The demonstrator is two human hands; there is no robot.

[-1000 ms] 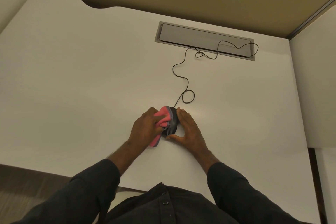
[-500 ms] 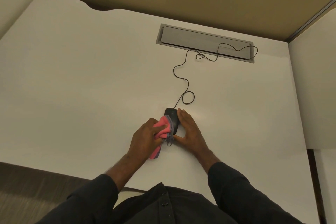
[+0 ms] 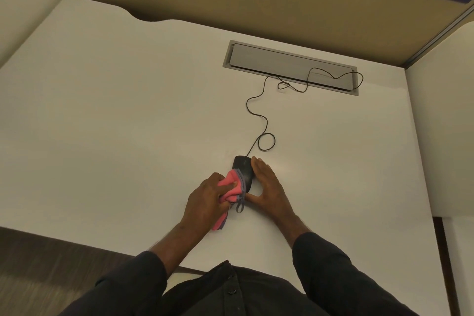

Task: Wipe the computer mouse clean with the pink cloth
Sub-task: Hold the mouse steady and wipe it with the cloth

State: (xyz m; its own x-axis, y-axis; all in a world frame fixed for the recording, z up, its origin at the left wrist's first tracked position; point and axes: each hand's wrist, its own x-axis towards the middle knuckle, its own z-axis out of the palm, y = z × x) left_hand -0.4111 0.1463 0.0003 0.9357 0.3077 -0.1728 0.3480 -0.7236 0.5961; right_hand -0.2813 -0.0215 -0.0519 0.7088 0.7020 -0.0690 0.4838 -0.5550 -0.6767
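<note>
We have the black computer mouse lying on the white tabletop, a little in front of our body and near the middle of the surface. Its long axis runs away from us, tilted slightly leftward at the far end, with the cable leaving the far tip and snaking off to the grey cable hatch by the partition.

Our left hand has its fingers curled tightly round the bunched pink cloth, and the wad is pressed against the mouse's left flank and rear hump; a grey-edged corner of the cloth hangs down just behind the mouse's near end. Our right hand lies flat-ish and spread, gripping nothing outright: its fingers rest along the mouse's right side and the thumb reaches across toward the near end, so the mouse sits between the two hands and is braced from the right.

What the coming stroke turns on, as we judge it, is this: the uncovered part of the mouse, its button end, lies forward of the cloth, away from us along that long axis. The left hand is the one carrying the cloth, so the wipe would run forward along the body while the right hand keeps it from sliding or twisting on its cable.
</note>
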